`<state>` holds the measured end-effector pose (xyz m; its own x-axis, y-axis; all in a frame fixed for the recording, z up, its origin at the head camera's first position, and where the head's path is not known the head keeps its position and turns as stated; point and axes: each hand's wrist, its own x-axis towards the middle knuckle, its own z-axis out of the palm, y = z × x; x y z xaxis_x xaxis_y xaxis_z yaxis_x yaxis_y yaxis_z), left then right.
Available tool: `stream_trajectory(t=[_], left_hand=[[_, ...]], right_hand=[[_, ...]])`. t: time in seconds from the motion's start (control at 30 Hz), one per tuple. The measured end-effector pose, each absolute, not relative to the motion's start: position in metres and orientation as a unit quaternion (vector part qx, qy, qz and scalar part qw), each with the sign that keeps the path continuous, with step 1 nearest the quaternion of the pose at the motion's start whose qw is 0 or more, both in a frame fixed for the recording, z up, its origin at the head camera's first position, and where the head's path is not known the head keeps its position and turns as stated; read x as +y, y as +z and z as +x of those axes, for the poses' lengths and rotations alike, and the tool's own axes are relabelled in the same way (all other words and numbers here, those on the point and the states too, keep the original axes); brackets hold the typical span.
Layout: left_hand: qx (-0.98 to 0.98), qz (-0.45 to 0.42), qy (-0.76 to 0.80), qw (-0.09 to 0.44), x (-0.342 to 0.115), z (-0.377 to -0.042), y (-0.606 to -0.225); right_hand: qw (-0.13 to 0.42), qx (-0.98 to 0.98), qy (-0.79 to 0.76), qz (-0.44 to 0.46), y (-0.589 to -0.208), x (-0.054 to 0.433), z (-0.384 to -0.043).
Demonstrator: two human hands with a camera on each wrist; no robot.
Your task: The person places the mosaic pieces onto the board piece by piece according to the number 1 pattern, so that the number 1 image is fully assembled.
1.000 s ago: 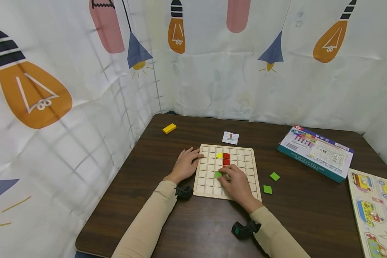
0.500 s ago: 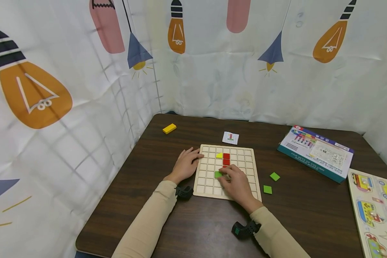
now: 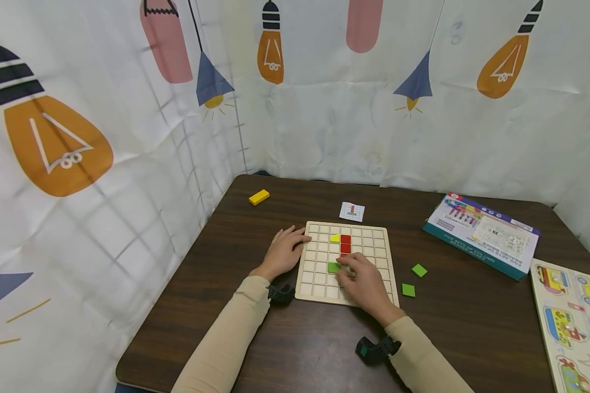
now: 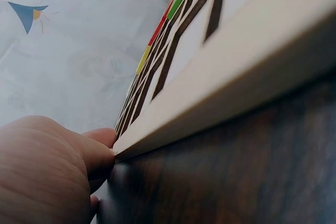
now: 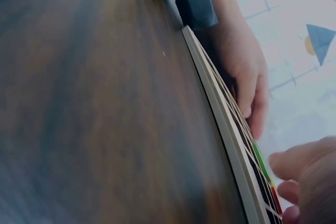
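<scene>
A wooden grid board (image 3: 319,289) lies on the table. In its cells sit a yellow piece (image 3: 335,238), a column of red tiles (image 3: 346,247) and a green tile (image 3: 333,267). My left hand (image 3: 281,254) rests at the board's left edge, fingers extended and touching the rim, as the left wrist view also shows. Over the board is my right hand (image 3: 366,284), its thumb and forefinger apart beside the green tile. In the right wrist view its fingertips stand just off the green strip (image 5: 261,161). This hand covers the cells below the red column.
Two loose green tiles (image 3: 408,290) lie right of the board. A small pattern card (image 3: 352,211) is beyond it, and a yellow block (image 3: 259,197) sits far left. At right are a box (image 3: 482,234) and a picture puzzle board (image 3: 565,322).
My right thumb and forefinger have drawn slightly right, away from the green tile, which now sits squarer in its cell. My left hand stays at the board's edge. The head view has tipped slightly.
</scene>
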<state>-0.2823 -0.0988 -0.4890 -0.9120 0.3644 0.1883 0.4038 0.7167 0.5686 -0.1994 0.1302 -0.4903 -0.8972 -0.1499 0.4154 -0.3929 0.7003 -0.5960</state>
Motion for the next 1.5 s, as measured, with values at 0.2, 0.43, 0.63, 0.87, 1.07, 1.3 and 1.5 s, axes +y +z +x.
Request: stream_trajectory(t=[0.2,0.43,0.63,0.87,1.07,1.3,1.5], left_hand=[[-0.926,-0.205,-0.315,0.032,-0.099,-0.283,-0.491],[-0.924,-0.205,-0.322,0.030,-0.099,-0.282,-0.490],[-0.925,-0.200,-0.323,0.028,-0.099,-0.282,-0.491],[-0.925,-0.201,-0.322,0.029,-0.099,-0.282,-0.491],[-0.923,-0.204,-0.326,0.029,-0.099,-0.281,-0.489],[-0.922,-0.206,-0.327,0.028,-0.100,-0.282,-0.489],[-0.922,-0.205,-0.327,0.028,-0.100,-0.282,-0.490]], right_hand=[[0.198,-0.899,0.361,0.151,-0.488,0.138,-0.199],[0.219,-0.904,0.346,0.125,-0.483,0.164,-0.207],[0.227,-0.909,0.338,0.094,-0.482,0.189,-0.212],[0.225,-0.915,0.328,0.067,-0.481,0.217,-0.212],[0.235,-0.920,0.314,0.016,-0.478,0.238,-0.213],[0.233,-0.921,0.312,-0.025,-0.473,0.259,-0.213],[0.203,-0.932,0.298,-0.031,-0.467,0.277,-0.209]])
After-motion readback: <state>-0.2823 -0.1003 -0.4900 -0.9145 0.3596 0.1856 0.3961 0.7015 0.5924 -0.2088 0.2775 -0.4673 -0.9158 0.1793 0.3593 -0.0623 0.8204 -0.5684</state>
